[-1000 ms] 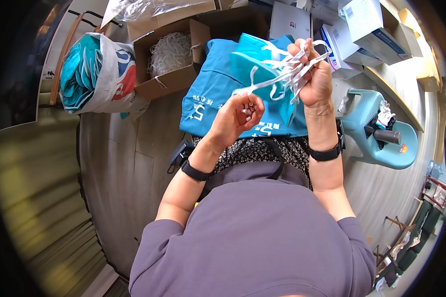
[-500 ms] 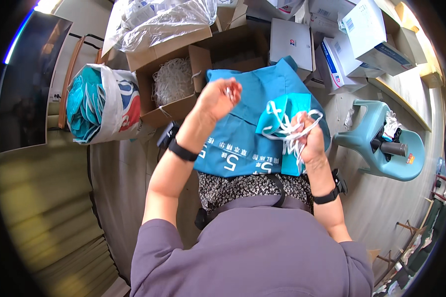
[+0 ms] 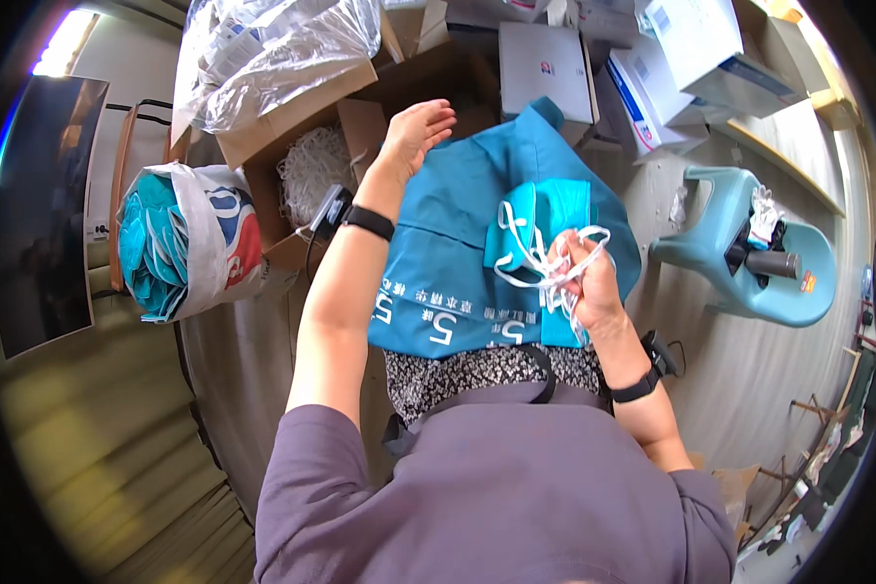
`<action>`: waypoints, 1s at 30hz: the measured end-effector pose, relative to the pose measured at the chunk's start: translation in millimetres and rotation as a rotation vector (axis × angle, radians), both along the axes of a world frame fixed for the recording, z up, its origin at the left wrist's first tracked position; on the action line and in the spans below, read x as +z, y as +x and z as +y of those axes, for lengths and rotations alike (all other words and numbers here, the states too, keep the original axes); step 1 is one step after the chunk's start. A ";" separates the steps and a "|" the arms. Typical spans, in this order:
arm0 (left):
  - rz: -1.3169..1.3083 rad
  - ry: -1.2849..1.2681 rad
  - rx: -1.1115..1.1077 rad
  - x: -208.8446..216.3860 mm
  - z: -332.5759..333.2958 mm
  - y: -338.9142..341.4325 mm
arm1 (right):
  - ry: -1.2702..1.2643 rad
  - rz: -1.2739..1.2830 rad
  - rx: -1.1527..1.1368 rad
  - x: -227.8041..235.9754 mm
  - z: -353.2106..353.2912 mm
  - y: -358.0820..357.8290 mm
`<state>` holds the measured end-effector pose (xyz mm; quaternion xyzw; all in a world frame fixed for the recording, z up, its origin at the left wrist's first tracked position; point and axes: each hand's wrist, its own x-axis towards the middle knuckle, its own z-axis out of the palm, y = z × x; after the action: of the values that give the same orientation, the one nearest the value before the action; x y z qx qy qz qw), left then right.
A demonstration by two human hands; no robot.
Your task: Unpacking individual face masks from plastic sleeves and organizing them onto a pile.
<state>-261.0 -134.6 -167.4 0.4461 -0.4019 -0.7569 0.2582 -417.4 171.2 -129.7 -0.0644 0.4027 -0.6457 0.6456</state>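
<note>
The white cords (image 3: 535, 283) in the right hand (image 3: 590, 284) are judged light, limp and prone to tangling; hold is best taken where the strands gather. The teal piece (image 3: 565, 202), just beyond and left of those fingers, appears light and soft, likely to crease; an edge is the sound grip. The right fingers are curled closed around the cords, with loops protruding. Beneath them lies blue cloth (image 3: 448, 209). Farther forward and left, the left hand (image 3: 417, 134) is extended, its fingers nearly straight and close together; nothing is visible in them. Left of those fingers stands a cardboard box (image 3: 362, 127) containing a white tangle (image 3: 313, 173); farther left, a white bag (image 3: 202, 219). Well right of the right fingers: a blue stool (image 3: 715, 209).
</note>
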 end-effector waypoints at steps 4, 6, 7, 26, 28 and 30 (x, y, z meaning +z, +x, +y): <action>-0.114 -0.138 -0.109 17.5 75.5 9.4 | -0.026 -0.040 0.000 1.0 -1.9 -0.3; -0.205 -0.189 -0.155 30.6 106.7 17.1 | -0.071 -0.025 0.044 5.2 -3.0 1.2; -0.253 -0.211 -0.182 40.2 122.1 18.5 | -0.047 0.050 0.079 2.1 -1.4 4.2; -0.580 -0.769 -0.261 83.5 224.1 50.6 | -0.793 1.823 0.869 81.6 58.3 118.9; -0.550 -0.677 -0.224 84.2 221.9 61.5 | -0.860 1.686 0.813 98.4 60.4 108.2; -0.517 -0.706 -0.203 78.4 223.3 78.6 | -0.975 1.583 0.604 104.1 60.4 93.2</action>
<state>-182.4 88.8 -89.0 0.4635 -0.7285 -0.4586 0.2099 -324.2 231.5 -25.7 -0.8397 0.3751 -0.3190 0.2292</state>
